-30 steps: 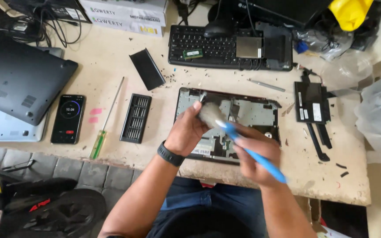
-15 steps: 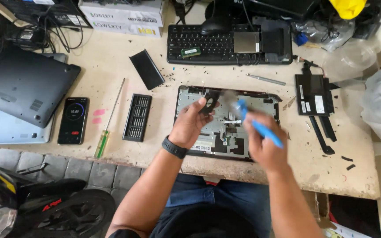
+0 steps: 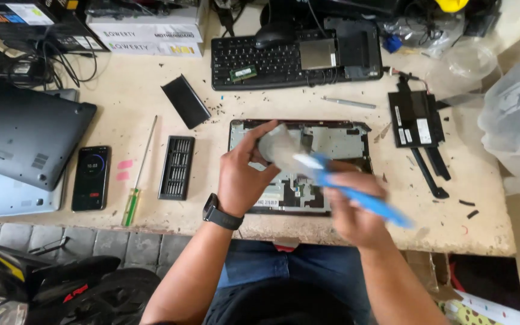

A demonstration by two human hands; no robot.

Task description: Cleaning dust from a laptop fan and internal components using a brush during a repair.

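An opened laptop base (image 3: 338,141) with bare circuit boards lies on the stained worktable (image 3: 308,105) in front of me. My left hand (image 3: 245,174), with a black watch on the wrist, rests on the base's left side, fingers curled at its upper left edge. My right hand (image 3: 353,207) grips the blue handle of a brush (image 3: 332,180). The brush's pale bristles (image 3: 278,144) are blurred over the upper left part of the base, just beside my left fingers.
Left of the base lie a black bit case (image 3: 177,167), a long screwdriver with a green handle (image 3: 138,180), a phone (image 3: 91,178), a small black cover (image 3: 185,101) and two stacked laptops (image 3: 22,138). A keyboard (image 3: 284,57) sits behind, black parts (image 3: 416,120) to the right.
The brush has swept left across the base; its bristles now sit by my left fingers. My left hand stays on the base. The view has shifted slightly.
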